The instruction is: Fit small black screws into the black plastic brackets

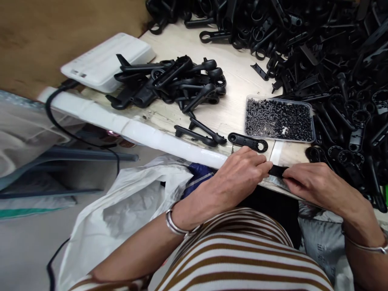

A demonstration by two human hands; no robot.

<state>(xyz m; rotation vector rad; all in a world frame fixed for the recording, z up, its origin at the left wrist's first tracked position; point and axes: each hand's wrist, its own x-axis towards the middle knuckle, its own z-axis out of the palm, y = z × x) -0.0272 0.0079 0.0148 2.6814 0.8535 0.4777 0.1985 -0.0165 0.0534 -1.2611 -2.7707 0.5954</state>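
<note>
1. Your fingers hide both ends of the black piece [277, 171] between your left hand [242, 171] and your right hand [318, 186]; you cannot tell its full shape.
2. Your right fingertips are mostly tucked out of sight.
3. The tiny pieces [273, 115] in the clear box are too small to tell one by one.
4. The big heap of black parts [303, 60] runs past the top and right edges, its lower layers buried.
5. At your far right, a green thing [386, 195] is cut off.
6. You cannot read the print on the grey bag [323, 244].
7. Your striped top [242, 262] leaves the bottom edge.
</note>
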